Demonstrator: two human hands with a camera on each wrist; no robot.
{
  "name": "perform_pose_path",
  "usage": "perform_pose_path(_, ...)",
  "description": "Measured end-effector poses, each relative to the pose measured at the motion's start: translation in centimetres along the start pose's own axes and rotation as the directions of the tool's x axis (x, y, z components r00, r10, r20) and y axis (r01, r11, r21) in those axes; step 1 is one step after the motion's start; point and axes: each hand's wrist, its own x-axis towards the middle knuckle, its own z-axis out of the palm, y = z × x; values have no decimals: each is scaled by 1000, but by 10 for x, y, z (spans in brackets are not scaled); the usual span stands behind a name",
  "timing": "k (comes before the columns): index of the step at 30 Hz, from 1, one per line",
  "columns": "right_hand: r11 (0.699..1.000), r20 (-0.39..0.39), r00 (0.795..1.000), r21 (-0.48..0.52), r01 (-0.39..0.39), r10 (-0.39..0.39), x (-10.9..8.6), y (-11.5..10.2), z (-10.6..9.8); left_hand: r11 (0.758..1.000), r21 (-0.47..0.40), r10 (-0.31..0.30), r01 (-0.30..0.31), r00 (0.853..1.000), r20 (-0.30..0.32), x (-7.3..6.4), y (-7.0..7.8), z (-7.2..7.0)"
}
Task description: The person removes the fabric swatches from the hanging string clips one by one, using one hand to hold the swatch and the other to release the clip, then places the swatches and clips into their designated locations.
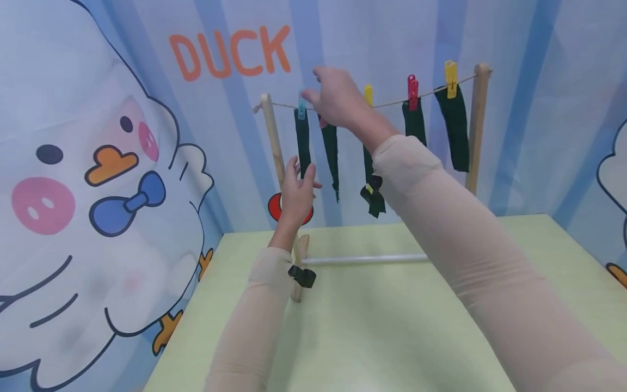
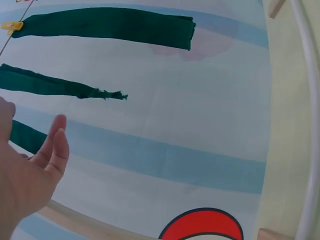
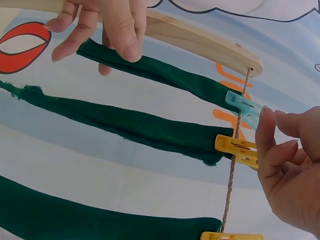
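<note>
A dark green cloth strip point(image 1: 303, 136) hangs from the rope by a light blue clothespin point(image 3: 243, 105). My right hand point(image 1: 338, 100) is up at this clothespin, its thumb right at the handle end and its index finger spread away in the head view. Lower down, my left hand point(image 1: 297, 196) is by the strip's bottom end, fingers loosely extended. In the right wrist view the left thumb overlaps that strip. A second, frayed green strip point(image 3: 135, 125) hangs beside it from a yellow clothespin point(image 3: 237, 149), which the right hand hides in the head view.
More green strips hang to the right, one from a red clothespin point(image 1: 413, 91) and one from a yellow clothespin point(image 1: 451, 79). The rope runs between two wooden posts point(image 1: 477, 125). A white bar point(image 1: 362, 259) lies low behind the arms, over the pale table point(image 1: 382, 337).
</note>
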Motion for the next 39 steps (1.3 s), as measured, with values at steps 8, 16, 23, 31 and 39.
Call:
perform_pose_path(8,995,28,1000,102,1,-4,4,-4,-1,991,-133,-18,4,995,-103,3,3,2)
perform_pose_path(16,984,23,1000,176,-5,1,2,-2,3,967,-252,-3,-43,984,-179,0,8,8)
perform_pose_path(23,981,37,999,191,-23,16,4,-2,1,971,-228,25,-71,979,-200,-2,13,8)
perform_pose_path(31,959,21,999,284,-29,23,5,-7,3,975,-213,26,-68,980,-196,0,13,8)
perform_pose_path(39,956,2,1000,292,-11,11,3,-7,5,979,-199,9,-52,978,-209,0,12,6)
